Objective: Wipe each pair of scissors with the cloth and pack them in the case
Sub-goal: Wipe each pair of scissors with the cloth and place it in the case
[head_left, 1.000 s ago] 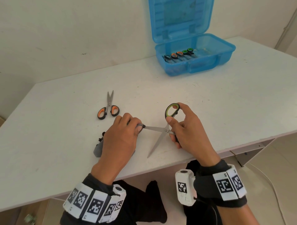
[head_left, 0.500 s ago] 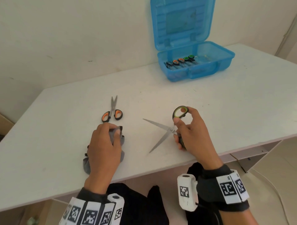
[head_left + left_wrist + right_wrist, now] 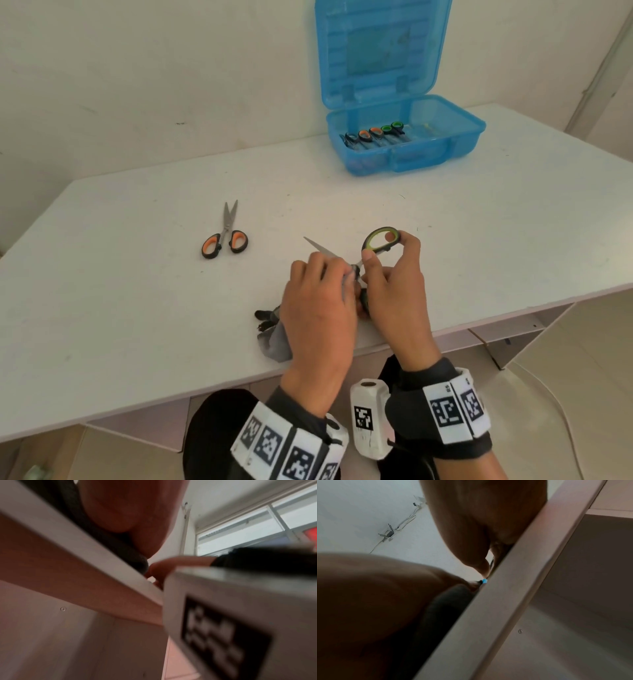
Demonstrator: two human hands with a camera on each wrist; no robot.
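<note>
1. The white surface (image 3: 137, 308) is the biggest thing here. Everything sits on it, and I work at its near edge.
2. The blue case (image 3: 407, 137) stands far away on the right with its lid up. Some scissors already lie inside it, with their handles in a row. Nothing stands between me and the case, so I think the way there is free.
3. My left hand (image 3: 318, 308) is curled around the gray cloth (image 3: 274, 339). It pinches the cloth on one blade, close to the middle screw. The rest of the cloth hangs down onto the surface, near me.
4. My right hand (image 3: 394, 287) grips the green scissors (image 3: 380, 240). My thumb and a finger hold the top handle ring. The other handle is tucked under my hand, so I cannot see it well.
5. The green scissors are spread open, just above the near part of the surface. One blade pokes out to the far left past my left hand. I think they are hard and stiff, and the metal may be slippery. The blades look sharp, so I should hold the handles and keep the cloth between my fingers and the edge. The cloth looks soft and floppy, so I can pinch it anywhere.
6. The orange scissors (image 3: 224, 236) lie flat to the far left, well apart from my hands. They are almost closed, tips pointing away from me. They are still not packed.
</note>
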